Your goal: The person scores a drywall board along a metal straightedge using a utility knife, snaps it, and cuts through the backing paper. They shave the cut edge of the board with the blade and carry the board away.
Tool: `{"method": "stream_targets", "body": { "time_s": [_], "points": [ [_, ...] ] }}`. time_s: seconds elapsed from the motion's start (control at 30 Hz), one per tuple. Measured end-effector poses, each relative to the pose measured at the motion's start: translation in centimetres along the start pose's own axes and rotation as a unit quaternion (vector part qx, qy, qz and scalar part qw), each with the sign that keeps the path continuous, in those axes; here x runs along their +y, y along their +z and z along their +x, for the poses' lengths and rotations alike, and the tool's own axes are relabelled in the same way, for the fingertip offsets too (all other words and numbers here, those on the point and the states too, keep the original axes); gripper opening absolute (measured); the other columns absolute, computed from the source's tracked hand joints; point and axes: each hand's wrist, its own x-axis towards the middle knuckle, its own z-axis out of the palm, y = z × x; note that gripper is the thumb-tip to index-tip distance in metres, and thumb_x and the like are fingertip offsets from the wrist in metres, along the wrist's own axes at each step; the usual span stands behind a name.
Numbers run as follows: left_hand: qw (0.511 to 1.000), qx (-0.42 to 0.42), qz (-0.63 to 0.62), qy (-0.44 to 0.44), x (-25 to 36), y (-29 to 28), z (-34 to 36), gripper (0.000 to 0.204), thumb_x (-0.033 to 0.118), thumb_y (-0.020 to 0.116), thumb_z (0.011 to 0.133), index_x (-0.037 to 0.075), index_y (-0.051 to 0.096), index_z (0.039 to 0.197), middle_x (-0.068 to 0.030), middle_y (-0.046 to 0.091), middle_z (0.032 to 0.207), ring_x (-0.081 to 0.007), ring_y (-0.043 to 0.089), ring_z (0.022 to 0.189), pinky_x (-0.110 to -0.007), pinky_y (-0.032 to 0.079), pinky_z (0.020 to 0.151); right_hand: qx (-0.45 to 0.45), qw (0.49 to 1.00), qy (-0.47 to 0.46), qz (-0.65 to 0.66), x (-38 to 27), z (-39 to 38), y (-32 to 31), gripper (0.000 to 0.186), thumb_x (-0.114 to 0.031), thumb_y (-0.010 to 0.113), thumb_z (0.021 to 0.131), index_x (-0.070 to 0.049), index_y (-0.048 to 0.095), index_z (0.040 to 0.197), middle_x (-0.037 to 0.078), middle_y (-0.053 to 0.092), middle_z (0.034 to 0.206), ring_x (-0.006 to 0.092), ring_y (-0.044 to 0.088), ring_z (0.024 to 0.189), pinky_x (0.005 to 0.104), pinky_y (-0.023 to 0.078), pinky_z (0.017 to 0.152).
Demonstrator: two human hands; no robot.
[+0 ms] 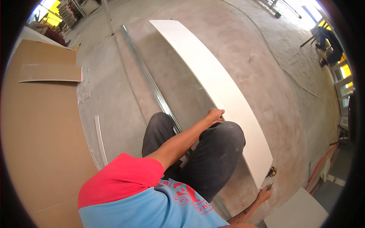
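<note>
The left hand (215,115) grips 1 long white board (215,76).

Green item (270,186) in right hand (263,195) (too small to identify), metal channel (146,72) partly behind legs (213,163)

This looks like an indoor building site. The bare concrete floor (273,95) is blotchy and dusty, and a metal channel (148,76) lies on it near a long white board (213,79). A large brown board (38,125) lies at the left, and an orange cord (321,161) runs at the right.
</note>
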Motion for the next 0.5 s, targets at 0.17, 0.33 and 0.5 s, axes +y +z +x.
{"method": "stream_targets", "body": {
  "time_s": [0.17,0.33,0.5],
  "points": [
    [0.995,-0.036,-0.02,0.09,5.1,6.0,-4.4,0.028,0.01,0.056,0.086,-0.016,0.054,0.094,-0.0323,0.064,0.091,-0.0357,0.071,0.073,-0.038,0.049,0.038,-0.039,0.937,-0.347,-0.001,-20.8,-3.1,-4.7,0.053,-0.032,0.084,0.068,-0.005,0.063,0.109,0.015,0.061,0.11,0.0351,0.061,0.092,0.0408,0.049,0.079],
    [0.964,-0.097,0.231,0.09,9.8,7.1,-9.0,0.039,0.027,0.059,0.09,-0.012,0.059,0.087,-0.0216,0.067,0.077,-0.0271,0.071,0.066,-0.035,0.054,0.047,-0.047,0.933,-0.354,-0.05,-23.5,-0.8,-1.2,0.034,-0.026,0.076,0.074,-0.012,0.066,0.103,0.009,0.066,0.099,0.0314,0.066,0.084,0.0414,0.051,0.069],
    [0.555,0.059,0.649,0.516,15.5,5.4,-5.9,0.042,0.041,0.071,0.08,0.005,0.065,0.1,-0.0125,0.069,0.089,-0.0279,0.067,0.089,-0.045,0.054,0.075,-0.027,0.933,-0.338,-0.121,-22.8,0.6,-1.4,0.01,-0.017,0.067,0.08,-0.013,0.067,0.089,0.01,0.066,0.08,0.032,0.065,0.074,0.0436,0.049,0.063]
  ]
}}
